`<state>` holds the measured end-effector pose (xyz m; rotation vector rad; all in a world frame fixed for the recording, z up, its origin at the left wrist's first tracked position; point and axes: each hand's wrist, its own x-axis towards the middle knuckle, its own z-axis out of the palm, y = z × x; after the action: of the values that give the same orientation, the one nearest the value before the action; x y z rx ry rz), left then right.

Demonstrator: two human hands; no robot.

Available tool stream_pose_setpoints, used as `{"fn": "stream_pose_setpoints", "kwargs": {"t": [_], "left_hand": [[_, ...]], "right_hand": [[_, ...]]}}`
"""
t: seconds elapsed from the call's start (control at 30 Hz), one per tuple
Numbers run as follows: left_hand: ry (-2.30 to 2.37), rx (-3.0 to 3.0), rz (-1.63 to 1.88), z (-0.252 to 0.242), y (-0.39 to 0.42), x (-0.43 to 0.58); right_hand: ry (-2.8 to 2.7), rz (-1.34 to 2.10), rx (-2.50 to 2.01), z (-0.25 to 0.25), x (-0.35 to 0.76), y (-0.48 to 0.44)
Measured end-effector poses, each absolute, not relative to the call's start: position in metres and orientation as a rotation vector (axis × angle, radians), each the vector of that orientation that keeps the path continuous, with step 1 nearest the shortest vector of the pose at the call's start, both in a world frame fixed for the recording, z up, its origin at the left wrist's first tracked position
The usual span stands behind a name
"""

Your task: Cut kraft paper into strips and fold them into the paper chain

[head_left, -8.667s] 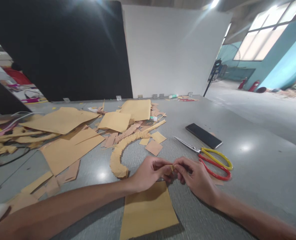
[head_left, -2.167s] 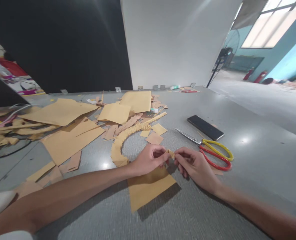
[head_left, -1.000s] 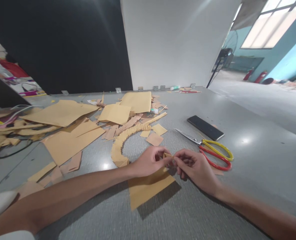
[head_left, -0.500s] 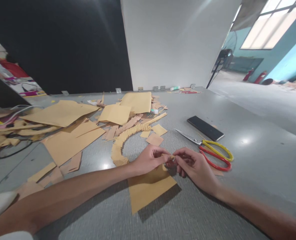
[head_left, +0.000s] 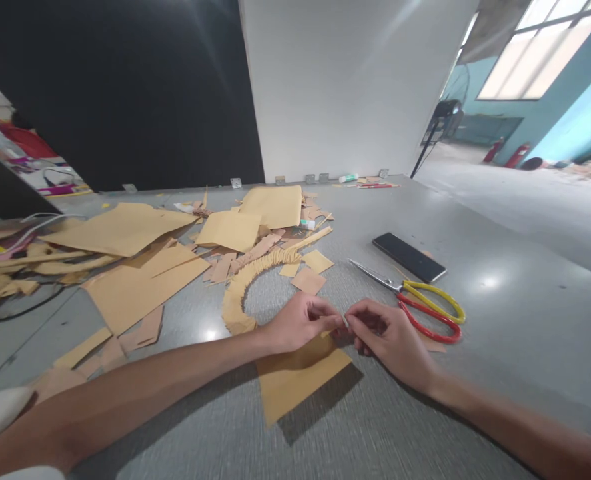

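Note:
My left hand (head_left: 305, 323) is closed in a pinch on a brown paper sheet (head_left: 300, 377). The sheet hangs below the hand, tilted, and throws a shadow on the table. Facing it, my right hand (head_left: 390, 337) pinches thumb and forefinger at the sheet's upper corner, the fingertips of both hands almost touching. Only a sliver of the corner shows between them. Behind my left hand lies a curved strip of pleated brown paper (head_left: 238, 293). Scissors (head_left: 400, 287) with one yellow and one red handle lie open beyond my right hand.
A black phone (head_left: 409, 257) lies behind the scissors. Brown paper sheets (head_left: 120, 227) and small cut squares (head_left: 308, 281) spread over the left and middle of the grey table (head_left: 515, 347). Glue sticks (head_left: 307, 224) lie farther back, before a black and white partition (head_left: 355, 87).
Both hands have shifted very slightly, and the fingertips have worked along the sheet's corner, so less of it shows between them. Everything else on the table lies as before.

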<state>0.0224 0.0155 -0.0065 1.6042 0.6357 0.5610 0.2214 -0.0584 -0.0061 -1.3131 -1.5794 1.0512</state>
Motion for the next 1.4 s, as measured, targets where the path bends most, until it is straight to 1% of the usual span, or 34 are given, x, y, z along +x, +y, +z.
{"fn": "stream_pose_setpoints", "kwargs": {"t": [0.63,0.77,1.0,1.17,1.4], "left_hand": [[0.637,1.505,0.606,-0.012,0.017,0.021],[0.697,1.515,0.596,-0.011,0.018,0.021],[0.603,1.390,0.577,-0.006,0.015,0.021],[0.628,1.406,0.632,-0.002,0.009,0.020],[0.604,1.445,0.619,-0.008,0.007,0.019]], "right_hand": [[-1.615,1.049,-1.287,-0.009,0.223,-0.057],[-1.623,0.983,-1.265,-0.009,0.221,-0.059],[-1.836,0.853,-1.234,-0.004,0.220,-0.062],[-1.919,0.762,-1.192,-0.001,0.219,-0.060],[-1.962,0.850,-1.202,-0.002,0.220,-0.062]]}}
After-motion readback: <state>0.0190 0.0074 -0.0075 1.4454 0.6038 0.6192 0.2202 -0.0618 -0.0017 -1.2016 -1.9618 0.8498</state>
